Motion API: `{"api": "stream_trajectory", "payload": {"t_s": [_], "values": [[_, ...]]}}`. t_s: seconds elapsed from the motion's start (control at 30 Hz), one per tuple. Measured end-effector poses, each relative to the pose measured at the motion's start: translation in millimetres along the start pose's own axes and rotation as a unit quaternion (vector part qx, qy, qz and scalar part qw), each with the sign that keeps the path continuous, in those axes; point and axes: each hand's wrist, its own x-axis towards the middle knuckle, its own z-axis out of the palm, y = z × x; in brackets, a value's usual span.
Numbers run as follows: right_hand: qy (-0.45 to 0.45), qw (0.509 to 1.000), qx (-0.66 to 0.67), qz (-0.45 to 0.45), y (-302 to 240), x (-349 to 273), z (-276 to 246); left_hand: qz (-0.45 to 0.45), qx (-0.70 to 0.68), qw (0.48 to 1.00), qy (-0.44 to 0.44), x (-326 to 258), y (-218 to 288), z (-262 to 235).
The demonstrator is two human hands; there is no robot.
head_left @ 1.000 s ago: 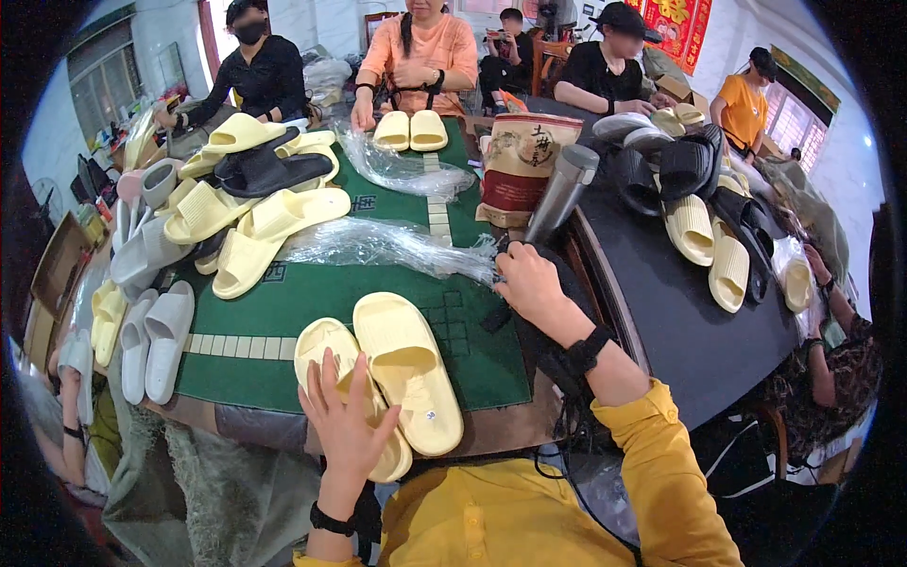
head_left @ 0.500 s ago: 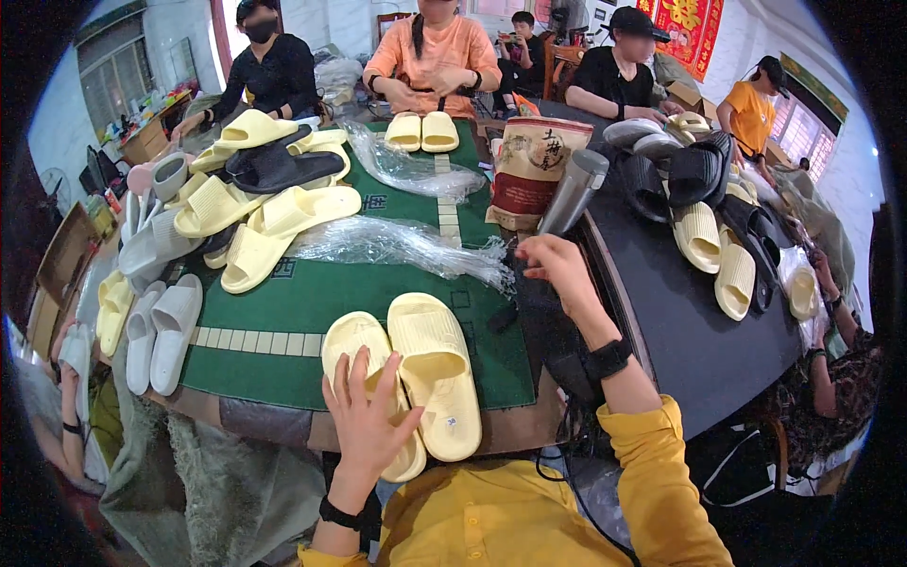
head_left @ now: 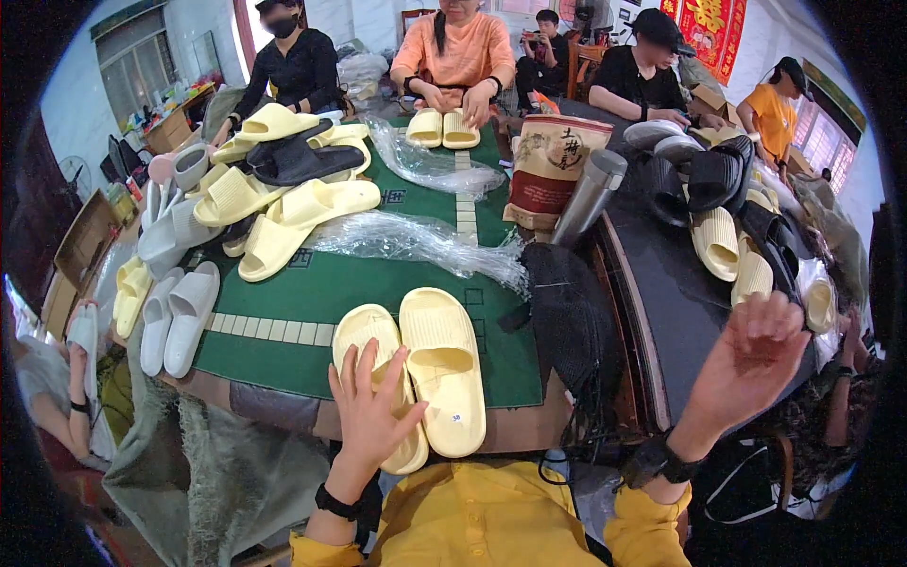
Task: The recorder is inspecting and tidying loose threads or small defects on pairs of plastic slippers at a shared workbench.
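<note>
A pair of pale yellow slippers lies side by side at the near edge of the green table mat, toes pointing away from me. My left hand [head_left: 370, 402] rests on the left slipper [head_left: 367, 323], its fingers spread and its thumb reaching toward the right slipper [head_left: 440, 340]. A small white sticker shows on the right slipper's insole. Out to the right, my right hand [head_left: 751, 364] is lifted over the near part of the dark table, just below the heap of slippers there. Its fingers look bent but are smeared by motion, so whether they hold anything is unclear.
Bundled clear plastic bags [head_left: 425, 248] lie across the mat [head_left: 255, 302]. Yellow, black and grey slippers [head_left: 316, 203] are heaped at left. A brown packet [head_left: 557, 170] and steel flask [head_left: 590, 194] stand above a black mesh thing [head_left: 572, 326]. Several people sit around.
My right hand has swung right, from beside the flask to over the dark table. My left hand stays on the left slipper. The person opposite has brought a hand down to another yellow pair.
</note>
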Motion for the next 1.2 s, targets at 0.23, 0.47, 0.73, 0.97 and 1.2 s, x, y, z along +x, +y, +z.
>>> {"api": "stream_trajectory", "payload": {"t_s": [0.23,0.47,0.73,0.97,1.2], "values": [[-0.166,0.966,0.002,0.198,-2,-52,36,0.077,-0.201,0.975,0.06,6,41,-57],[-0.281,0.917,0.06,0.277,-11,-92,48,0.138,-0.562,0.811,-0.087,2,100,-51],[-0.053,0.974,0.178,0.133,-52,-61,15,0.161,-0.448,0.877,-0.062,-10,60,-41],[-0.124,0.916,-0.185,0.333,3,-81,14,0.233,-0.126,0.964,0.036,-58,25,-85],[-0.382,0.744,-0.241,0.493,85,-135,36,0.133,-0.082,0.988,0.0,-72,1,-57]]}}
